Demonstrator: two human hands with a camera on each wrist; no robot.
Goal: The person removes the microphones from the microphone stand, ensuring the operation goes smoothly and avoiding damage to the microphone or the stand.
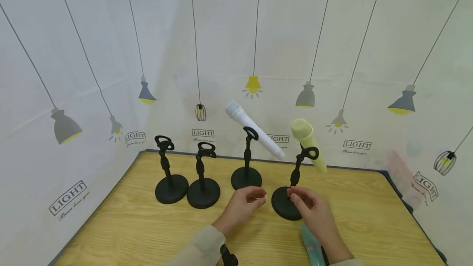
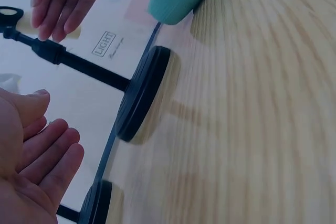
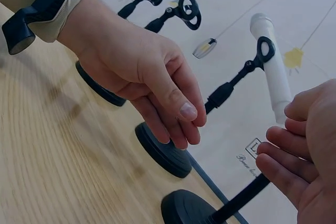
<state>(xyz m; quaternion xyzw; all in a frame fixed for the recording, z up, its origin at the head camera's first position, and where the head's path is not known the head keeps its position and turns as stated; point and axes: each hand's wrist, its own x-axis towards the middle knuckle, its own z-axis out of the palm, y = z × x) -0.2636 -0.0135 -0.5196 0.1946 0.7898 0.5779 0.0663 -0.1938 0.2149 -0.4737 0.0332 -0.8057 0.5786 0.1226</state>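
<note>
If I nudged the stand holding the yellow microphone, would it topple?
The stand probably resists a low nudge: its round base lies flat and is wider than its pole. A push up high seems likelier to tip it, since the yellow microphone sits slanted at the top. The straight pole looks stiff, so likely won't flop.
</note>
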